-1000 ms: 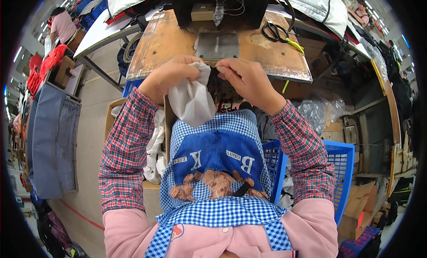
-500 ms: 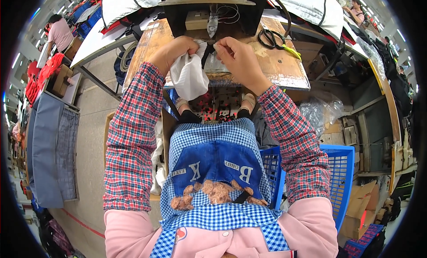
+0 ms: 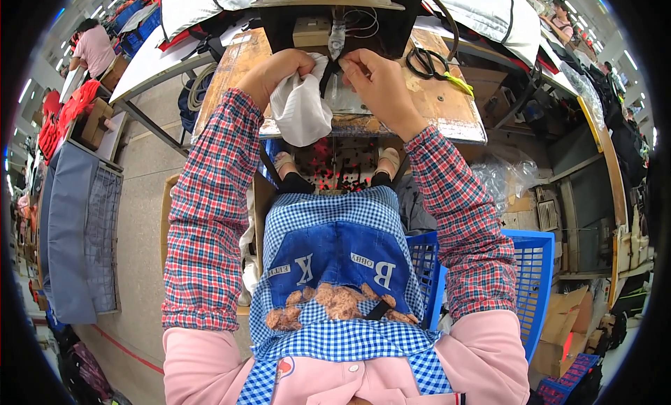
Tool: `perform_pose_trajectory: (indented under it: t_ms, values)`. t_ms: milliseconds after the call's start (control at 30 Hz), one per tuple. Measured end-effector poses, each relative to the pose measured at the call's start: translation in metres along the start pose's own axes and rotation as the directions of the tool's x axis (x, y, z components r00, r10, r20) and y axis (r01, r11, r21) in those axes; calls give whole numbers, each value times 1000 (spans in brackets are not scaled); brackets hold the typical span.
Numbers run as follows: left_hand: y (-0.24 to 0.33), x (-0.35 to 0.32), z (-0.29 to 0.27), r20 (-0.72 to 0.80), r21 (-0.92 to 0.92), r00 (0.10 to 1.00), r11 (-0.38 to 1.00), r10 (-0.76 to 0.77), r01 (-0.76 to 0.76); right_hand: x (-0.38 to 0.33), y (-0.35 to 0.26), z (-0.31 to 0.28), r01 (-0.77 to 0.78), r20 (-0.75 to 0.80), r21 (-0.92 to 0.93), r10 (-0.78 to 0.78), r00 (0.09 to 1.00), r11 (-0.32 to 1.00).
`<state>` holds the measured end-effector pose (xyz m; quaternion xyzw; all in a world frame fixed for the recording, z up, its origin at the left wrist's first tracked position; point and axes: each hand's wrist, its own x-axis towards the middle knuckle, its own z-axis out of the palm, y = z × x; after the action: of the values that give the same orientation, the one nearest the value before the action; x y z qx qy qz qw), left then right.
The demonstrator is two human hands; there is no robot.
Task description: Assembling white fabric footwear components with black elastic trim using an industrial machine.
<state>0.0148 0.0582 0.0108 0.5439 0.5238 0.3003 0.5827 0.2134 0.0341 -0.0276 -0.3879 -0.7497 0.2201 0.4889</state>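
White cloth [image 3: 302, 115] at the near edge of a wooden table [image 3: 236, 66], hanging from the closed left hand [image 3: 285, 73], which grips its upper part. A black strip [image 3: 326, 80] lies along the cloth's right side, between the hands. The right hand [image 3: 381, 87], apart from the cloth, has thumb and forefinger drawn together beside the strip; whether they grip it cannot be told. Black-handled scissors [image 3: 440, 75] lie farther right. Below, the checked apron's blue panel [image 3: 340, 248] bears white lettering and small printed labels.
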Motion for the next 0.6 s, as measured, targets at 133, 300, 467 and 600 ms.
perform_pose_trajectory:
  t_ms: [133, 300, 467, 600]
  values:
    - [0, 0, 0, -12, -11, 1000, 1000, -13, 12, 0, 0, 0, -16, -9, 24, 17, 1000, 1000]
    - [-4, 4, -3, -5, -36, 1000, 999, 5, -6, 0, 1, -1, -31, -6, 45, 31, 1000, 999]
    - [-8, 12, -8, 13, -71, 1000, 997, -6, 7, 1, 3, 0, -54, -10, 75, 55, 998, 996]
    - [-11, 13, -9, 71, -110, 996, 993, 47, -39, 2, 3, -1, -91, 2, 162, 91, 996, 983]
